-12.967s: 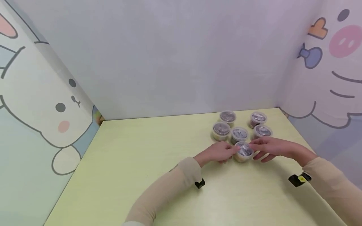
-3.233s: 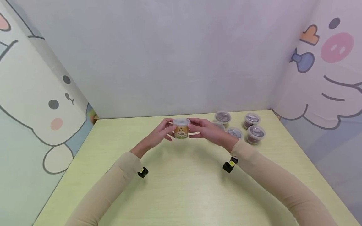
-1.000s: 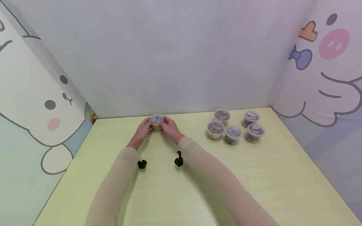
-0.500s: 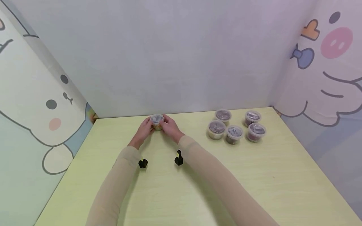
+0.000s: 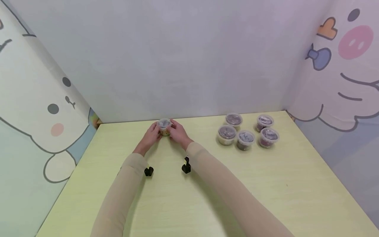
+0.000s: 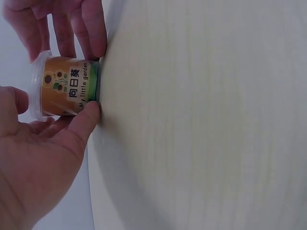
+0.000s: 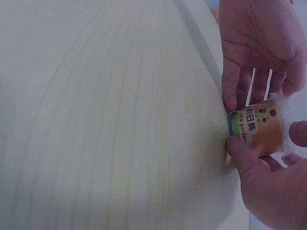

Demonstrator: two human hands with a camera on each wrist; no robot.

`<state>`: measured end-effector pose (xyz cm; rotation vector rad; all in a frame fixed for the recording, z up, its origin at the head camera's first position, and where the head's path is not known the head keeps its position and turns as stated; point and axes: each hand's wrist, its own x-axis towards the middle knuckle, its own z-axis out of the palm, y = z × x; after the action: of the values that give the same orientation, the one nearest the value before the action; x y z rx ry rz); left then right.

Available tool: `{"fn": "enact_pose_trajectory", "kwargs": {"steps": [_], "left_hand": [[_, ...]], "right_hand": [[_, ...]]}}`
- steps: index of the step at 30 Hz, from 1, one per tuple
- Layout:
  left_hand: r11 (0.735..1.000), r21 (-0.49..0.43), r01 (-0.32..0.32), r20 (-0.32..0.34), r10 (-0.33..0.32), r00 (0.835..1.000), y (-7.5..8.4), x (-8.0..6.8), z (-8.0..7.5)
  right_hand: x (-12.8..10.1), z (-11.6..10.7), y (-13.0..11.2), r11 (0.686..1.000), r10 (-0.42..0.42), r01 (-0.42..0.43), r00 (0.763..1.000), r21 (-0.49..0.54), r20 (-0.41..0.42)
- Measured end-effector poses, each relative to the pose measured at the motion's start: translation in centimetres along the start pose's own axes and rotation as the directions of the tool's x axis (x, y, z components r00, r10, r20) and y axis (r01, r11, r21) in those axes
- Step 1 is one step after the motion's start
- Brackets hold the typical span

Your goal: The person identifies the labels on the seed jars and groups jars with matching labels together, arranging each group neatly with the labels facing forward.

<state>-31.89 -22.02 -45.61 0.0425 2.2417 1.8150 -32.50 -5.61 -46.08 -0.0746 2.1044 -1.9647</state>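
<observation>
A small clear plastic tub (image 5: 164, 123) with a translucent lid stands upright near the table's back edge, left of centre. On its orange label (image 6: 60, 86), sunflowers and the words "My little garden" show in the left wrist view. My left hand (image 5: 150, 135) grips the tub's left side, thumb low near the base. From the other side my right hand (image 5: 179, 133) grips it, as the right wrist view shows with the same tub (image 7: 261, 127). Its base appears to touch the table.
Several similar lidded tubs stand at the back right of the pale yellow table (image 5: 237, 184), among them one with pale contents (image 5: 226, 134) and one with dark contents (image 5: 245, 139). A white cloth wall (image 5: 189, 65) rises behind the table; cartoon-printed sheets flank both sides.
Both hands took the tub from the front of the right-hand group, held it up mid-table, and brought it left to the back edge. Over the last second hands and tub have hardly moved.
</observation>
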Motion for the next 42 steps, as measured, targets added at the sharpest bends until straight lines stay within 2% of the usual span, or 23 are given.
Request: {"fn": "enact_pose_trajectory", "kwargs": {"steps": [6, 12, 20, 24, 28, 32, 35, 37, 39, 42], "left_hand": [[1.000, 0.024, -0.001, -0.010, 0.002, 1.000, 0.5, -0.2, 0.0], [1.000, 0.019, 0.005, 0.019, -0.006, 1.000, 0.8, -0.2, -0.3], [0.999, 0.036, 0.021, -0.008, -0.021, 1.000, 1.2, -0.1, -0.6], [0.995, 0.096, 0.031, -0.013, -0.030, 0.999, 1.5, -0.3, -0.7], [0.977, 0.211, 0.035, -0.013, -0.033, 0.999, 1.8, -0.7, -1.0], [0.935, 0.355, 0.001, -0.039, 0.014, 0.999, 2.4, -1.1, -1.1], [0.893, 0.446, -0.069, -0.049, 0.102, 0.994, 3.1, -1.2, -0.9], [0.850, 0.509, -0.132, -0.038, 0.176, 0.984, 3.7, -1.3, -0.6], [0.801, 0.566, -0.196, -0.012, 0.245, 0.969, 4.4, -1.5, -0.1], [0.700, 0.656, -0.282, 0.050, 0.333, 0.942, 5.6, -1.9, 1.0]], "right_hand": [[0.0, 0.0, -0.1, 1.000, -0.003, 0.003, 1.000, -0.004, 0.001], [0.0, 0.0, 0.1, 1.000, 0.001, -0.001, 1.000, -0.019, 0.018], [0.0, -0.2, 0.1, 1.000, -0.011, 0.012, 0.999, -0.027, 0.031], [-0.2, -0.4, 0.3, 0.999, -0.024, 0.025, 0.999, -0.038, 0.026], [-0.6, -1.4, 0.0, 0.998, -0.036, 0.038, 0.999, -0.057, 0.037], [-1.1, -3.4, -0.9, 0.994, -0.060, 0.067, 0.995, -0.089, 0.081], [-1.5, -5.4, -2.1, 0.984, -0.068, 0.089, 0.988, -0.157, 0.136], [-2.1, -7.0, -3.1, 0.962, -0.067, 0.111, 0.982, -0.249, 0.179], [-2.8, -8.7, -4.1, 0.927, -0.064, 0.141, 0.972, -0.346, 0.226], [-4.1, -11.3, -5.6, 0.850, -0.048, 0.195, 0.954, -0.489, 0.297]]}}
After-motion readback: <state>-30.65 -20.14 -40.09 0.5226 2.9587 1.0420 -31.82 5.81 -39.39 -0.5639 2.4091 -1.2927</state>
